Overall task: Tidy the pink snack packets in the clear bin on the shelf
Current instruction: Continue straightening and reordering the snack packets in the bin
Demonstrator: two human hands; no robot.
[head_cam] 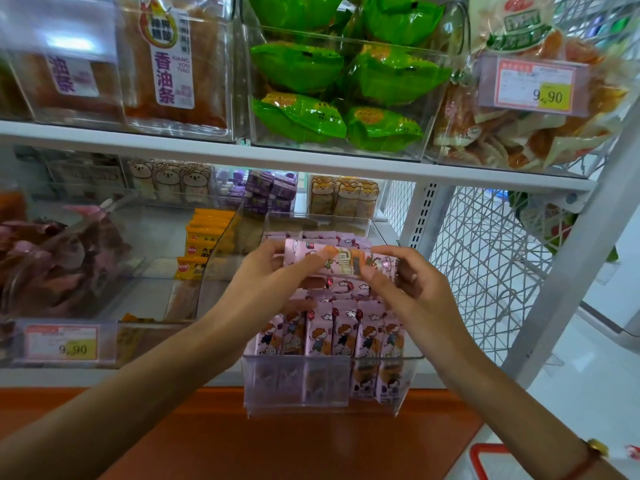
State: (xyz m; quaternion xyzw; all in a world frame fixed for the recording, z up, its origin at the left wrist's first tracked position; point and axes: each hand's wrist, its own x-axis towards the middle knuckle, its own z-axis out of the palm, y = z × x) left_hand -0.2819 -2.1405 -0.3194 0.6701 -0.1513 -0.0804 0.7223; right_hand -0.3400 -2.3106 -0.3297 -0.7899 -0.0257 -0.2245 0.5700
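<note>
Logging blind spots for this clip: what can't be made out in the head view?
- How many pink snack packets the left hand and right hand hold: fingers cover the bundle.
- Rear of the clear bin: hidden behind the hands.
- Small print on the price tag: blurred.

The white lower shelf (221, 377) carries the clear bin (381, 370) and neighbouring clear bins (104, 271) of snacks.

Bright, even, cool-white shop light from above — hardly any shadow. Glare blown out white on the clear bin fronts (74, 46) at upper left; sheen on the green packets (298, 64). Soft motion blur throughout, small print smeared. Wide-angle bending toward the edges — shelf upright (568, 268) leaning.
</note>
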